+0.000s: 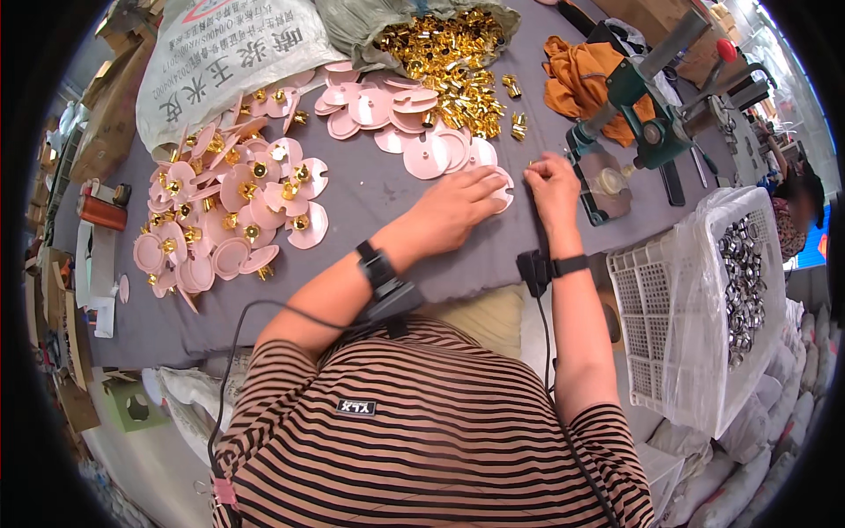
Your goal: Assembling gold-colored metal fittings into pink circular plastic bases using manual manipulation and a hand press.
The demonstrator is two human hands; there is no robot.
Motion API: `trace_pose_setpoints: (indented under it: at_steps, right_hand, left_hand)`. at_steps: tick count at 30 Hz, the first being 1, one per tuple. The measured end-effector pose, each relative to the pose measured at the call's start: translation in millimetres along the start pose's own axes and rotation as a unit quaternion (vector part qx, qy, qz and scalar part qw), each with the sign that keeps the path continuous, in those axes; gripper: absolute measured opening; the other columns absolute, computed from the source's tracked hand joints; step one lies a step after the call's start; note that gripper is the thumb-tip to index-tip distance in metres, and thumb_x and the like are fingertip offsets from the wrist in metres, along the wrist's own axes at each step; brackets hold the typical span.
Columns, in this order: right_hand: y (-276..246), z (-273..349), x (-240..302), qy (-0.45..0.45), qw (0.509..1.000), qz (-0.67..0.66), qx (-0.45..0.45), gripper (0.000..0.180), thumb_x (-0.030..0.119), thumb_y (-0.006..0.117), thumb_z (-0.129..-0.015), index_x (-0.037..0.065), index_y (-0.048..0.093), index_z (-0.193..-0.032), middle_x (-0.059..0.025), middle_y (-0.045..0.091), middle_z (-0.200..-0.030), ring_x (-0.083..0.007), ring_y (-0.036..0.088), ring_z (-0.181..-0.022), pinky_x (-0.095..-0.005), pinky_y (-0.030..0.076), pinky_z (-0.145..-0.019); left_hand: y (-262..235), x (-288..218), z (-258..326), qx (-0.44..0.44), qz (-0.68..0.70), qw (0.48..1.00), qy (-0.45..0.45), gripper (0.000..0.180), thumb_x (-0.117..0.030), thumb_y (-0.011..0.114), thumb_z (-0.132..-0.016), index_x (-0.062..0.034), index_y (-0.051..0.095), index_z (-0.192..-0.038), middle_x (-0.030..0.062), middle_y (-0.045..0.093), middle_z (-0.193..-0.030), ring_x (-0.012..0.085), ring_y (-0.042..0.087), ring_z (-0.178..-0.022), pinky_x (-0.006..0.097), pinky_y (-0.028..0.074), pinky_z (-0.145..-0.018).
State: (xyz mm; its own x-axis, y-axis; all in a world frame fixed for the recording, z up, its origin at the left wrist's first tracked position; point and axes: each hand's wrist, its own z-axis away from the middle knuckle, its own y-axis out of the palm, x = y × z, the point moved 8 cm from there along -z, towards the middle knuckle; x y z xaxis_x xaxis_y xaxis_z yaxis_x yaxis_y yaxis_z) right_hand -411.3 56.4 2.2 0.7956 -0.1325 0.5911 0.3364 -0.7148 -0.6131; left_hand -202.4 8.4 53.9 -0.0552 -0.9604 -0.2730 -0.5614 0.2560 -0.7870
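Note:
My left hand [455, 209] reaches over the grey table with its fingers closed on the edge of a pink plastic disc [504, 192]. To its right, my right hand [554, 187] is raised in a pinch beside the green hand press [656, 132]; a tiny glint shows at its fingertips, too small to name. Loose pink discs [370, 107] lie in a heap beyond my left hand. A pile of shiny gold metal fittings [466, 101] spills from a woven sack [352, 26]. At the left, pink discs with gold fittings attached [238, 198] form another heap.
A white woven sack [229, 70] lies behind the left heap. An orange cloth [581, 75] sits behind the press. At the table's right edge stands a white plastic crate [647, 326] lined with clear plastic, holding silvery metal parts [742, 282]. An orange-brown object [103, 207] is far left.

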Motion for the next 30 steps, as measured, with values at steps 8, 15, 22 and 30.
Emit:
trace_pose_setpoints:
  at_steps: [8,15,22,30]
  right_hand:
    - [-26.8,44.1,18.4,0.138,0.989,-0.055,0.021,0.032,0.002,0.076,-0.077,0.002,0.071,-0.108,-0.0115,0.068,-0.098,-0.0208,0.069,-0.086,-0.0311,0.055,-0.077]
    - [-27.5,52.1,94.1,0.079,0.968,-0.237,-0.027,0.026,-0.004,0.075,-0.080,0.002,0.073,-0.106,-0.0084,0.070,-0.104,-0.0151,0.071,-0.088,-0.0263,0.058,-0.079]
    - [-22.8,52.9,120.7,0.001,0.982,-0.185,-0.045,0.026,-0.002,0.078,-0.080,0.002,0.074,-0.105,-0.0106,0.071,-0.102,-0.0172,0.071,-0.082,-0.0283,0.059,-0.072]
    - [-16.2,54.5,129.3,-0.028,0.990,-0.136,-0.039,0.024,-0.001,0.078,-0.080,0.002,0.074,-0.104,-0.0099,0.072,-0.098,-0.0168,0.071,-0.079,-0.0278,0.058,-0.070]
  left_hand:
    - [39.9,28.0,-5.0,0.024,0.011,0.999,-0.045,0.028,-0.008,0.063,-0.087,-0.0034,0.065,-0.114,0.0127,0.070,-0.112,0.0302,0.065,-0.109,0.039,0.052,-0.091]
    - [17.9,41.8,28.4,-0.109,0.406,0.810,-0.408,0.020,-0.013,0.064,-0.097,0.0008,0.064,-0.111,0.0039,0.073,-0.098,0.0062,0.062,-0.084,0.024,0.051,-0.073]
    - [14.7,42.8,46.7,-0.166,0.428,0.778,-0.428,0.020,-0.012,0.066,-0.096,0.0009,0.064,-0.111,0.0025,0.072,-0.098,0.0045,0.060,-0.083,0.023,0.050,-0.071]
    - [-17.6,19.2,35.3,-0.172,0.288,0.888,-0.316,0.017,-0.010,0.065,-0.093,-0.0009,0.065,-0.107,0.0126,0.074,-0.092,0.0238,0.072,-0.080,0.033,0.055,-0.071]
